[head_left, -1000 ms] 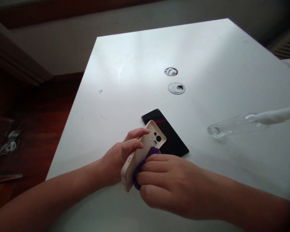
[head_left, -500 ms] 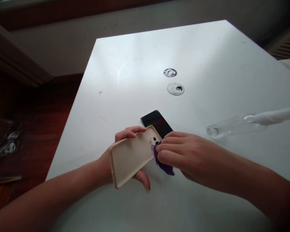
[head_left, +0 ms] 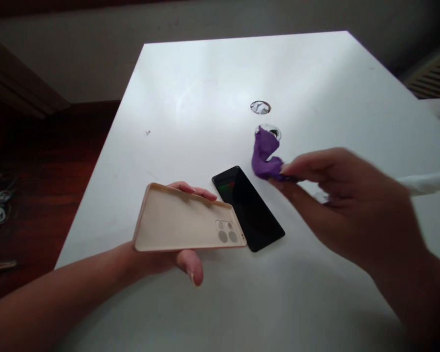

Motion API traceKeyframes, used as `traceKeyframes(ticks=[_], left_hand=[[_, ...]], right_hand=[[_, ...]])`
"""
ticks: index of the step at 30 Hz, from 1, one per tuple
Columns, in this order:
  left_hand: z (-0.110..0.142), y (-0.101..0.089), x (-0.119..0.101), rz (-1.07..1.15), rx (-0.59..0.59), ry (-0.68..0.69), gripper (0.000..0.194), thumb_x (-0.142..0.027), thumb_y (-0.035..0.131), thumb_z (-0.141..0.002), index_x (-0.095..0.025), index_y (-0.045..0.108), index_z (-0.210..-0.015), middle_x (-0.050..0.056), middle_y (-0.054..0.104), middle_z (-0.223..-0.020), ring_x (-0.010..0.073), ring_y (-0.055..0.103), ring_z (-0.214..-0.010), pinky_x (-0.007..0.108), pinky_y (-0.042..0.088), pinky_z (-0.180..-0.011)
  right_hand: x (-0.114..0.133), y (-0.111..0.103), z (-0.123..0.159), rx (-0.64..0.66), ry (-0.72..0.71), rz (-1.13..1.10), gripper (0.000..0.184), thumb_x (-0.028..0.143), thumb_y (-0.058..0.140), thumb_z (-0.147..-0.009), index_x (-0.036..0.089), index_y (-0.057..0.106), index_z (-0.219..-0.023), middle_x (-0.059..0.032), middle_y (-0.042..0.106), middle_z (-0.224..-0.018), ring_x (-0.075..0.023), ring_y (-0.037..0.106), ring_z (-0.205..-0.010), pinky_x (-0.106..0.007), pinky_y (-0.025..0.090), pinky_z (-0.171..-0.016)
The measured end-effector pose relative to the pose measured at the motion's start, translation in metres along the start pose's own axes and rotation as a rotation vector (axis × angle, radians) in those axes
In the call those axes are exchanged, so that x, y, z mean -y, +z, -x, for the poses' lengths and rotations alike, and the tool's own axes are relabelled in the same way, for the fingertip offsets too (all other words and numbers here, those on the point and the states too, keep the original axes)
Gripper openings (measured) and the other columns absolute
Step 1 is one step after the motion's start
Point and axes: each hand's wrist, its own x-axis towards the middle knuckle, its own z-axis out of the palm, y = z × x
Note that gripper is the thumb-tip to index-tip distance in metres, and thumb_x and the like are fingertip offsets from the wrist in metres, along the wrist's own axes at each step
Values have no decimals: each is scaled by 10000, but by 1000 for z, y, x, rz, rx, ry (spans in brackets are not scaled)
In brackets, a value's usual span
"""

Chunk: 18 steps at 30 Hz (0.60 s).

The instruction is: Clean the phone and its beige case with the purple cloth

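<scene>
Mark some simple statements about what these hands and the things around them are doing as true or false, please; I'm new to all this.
1. The left hand holds a beige phone case. True.
2. The right hand grips a yellow sponge. False: it pinches a crumpled purple cloth.
3. A black phone lies on the white table. True.
4. The black phone is fitted inside the case. False: the two are separate, and the inside of the case shows with no phone in it.
5. Crumpled white material shows in the farther round hole of the table. True.
</scene>
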Motion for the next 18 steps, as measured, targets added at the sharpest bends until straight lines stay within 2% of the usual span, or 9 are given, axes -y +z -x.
traceKeyframes(ticks=[1,2,5,7,10,12,16,18], left_hand=[[1,0,0,-4,-8,-1,1091,-751,875,-417,-282,418,-1291,78,592,-1236,285,636,-1093,459,583,-990],[1,1,0,-7,-15,4,1092,-751,876,-419,-278,417,-1289,80,596,-1232,279,634,-1094,443,585,-986],[0,2,1,-10,-49,35,1097,-742,888,-401,-261,432,-1275,80,603,-1192,250,649,-1051,396,601,-960],[-2,4,2,-23,-73,61,1098,-771,869,-385,-258,447,-1260,72,615,-1153,231,666,-1007,361,611,-930],[-2,7,7,-18,-128,88,1066,-813,828,-419,-255,457,-1247,64,636,-1109,204,679,-955,318,610,-893],[-1,5,9,50,-140,47,1033,-769,851,-466,-254,458,-1271,59,624,-1132,209,669,-995,332,605,-907],[5,-5,1,175,-2,-116,983,-635,889,-584,-243,421,-1354,89,627,-1205,263,656,-1067,388,592,-927],[6,-9,-9,161,41,-208,1000,-660,856,-622,-233,384,-1395,120,633,-1221,292,660,-1055,413,578,-923]], right_hand=[[4,12,2,52,-28,-8,159,202,638,-924,227,590,-1073,-15,678,-991,-135,655,-847,-210,494,-667],[6,23,4,156,-80,-43,150,185,599,-939,232,603,-1082,-6,682,-988,-119,648,-819,-208,497,-682],[7,43,8,412,-172,-100,249,161,519,-957,236,628,-1168,-17,689,-1055,-123,650,-889,-233,505,-779],[5,48,9,514,-207,-91,315,163,493,-963,236,619,-1242,-35,682,-1116,-135,640,-954,-252,500,-820],[2,49,10,563,-309,-65,361,160,481,-966,233,590,-1302,-48,670,-1170,-150,613,-1006,-284,483,-865],[1,50,10,557,-380,-41,359,149,485,-963,221,583,-1302,-49,668,-1170,-158,595,-1009,-298,465,-867],[3,56,12,540,-452,-26,339,104,509,-940,212,588,-1251,-35,675,-1098,-154,572,-948,-295,428,-824],[6,58,14,542,-484,-49,309,98,509,-943,205,582,-1224,-28,674,-1069,-153,560,-926,-294,413,-814]])
